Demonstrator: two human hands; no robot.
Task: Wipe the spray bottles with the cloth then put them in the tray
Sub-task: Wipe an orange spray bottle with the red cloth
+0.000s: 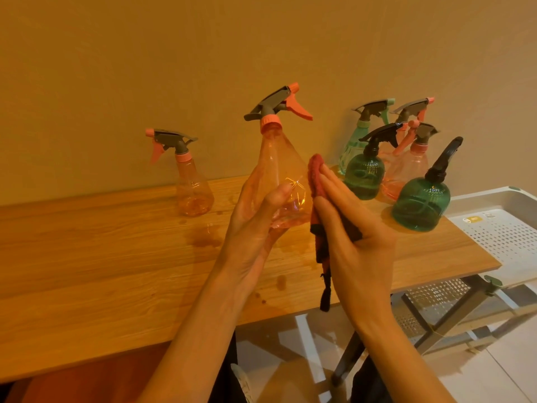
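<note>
Behind everything stands a plain tan wall (203,53), and against it runs the long wood-grain tabletop (87,257) you work over, spotted with small wet patches near its middle. Off its right end sits the white perforated plastic tray (505,228); a small yellow label lies on its floor, too small to read.

Your left hand (255,225) curls round the lower body of the clear orange spray bottle with the grey-and-coral trigger head (279,170), holding it upright above the table, thumb across its front. Your right hand (348,228) lies flat, fingers straight and together, pressing the dark red cloth (316,181) against the bottle's right side; a frayed end of the cloth hangs down below your palm.

On the table, a second clear orange bottle (193,190) stands alone to the left. At the right end, near the tray, five more cluster: two dark green round bottles with black triggers (421,202), two orange ones (406,170) and a pale mint one (353,146) at the back.
</note>
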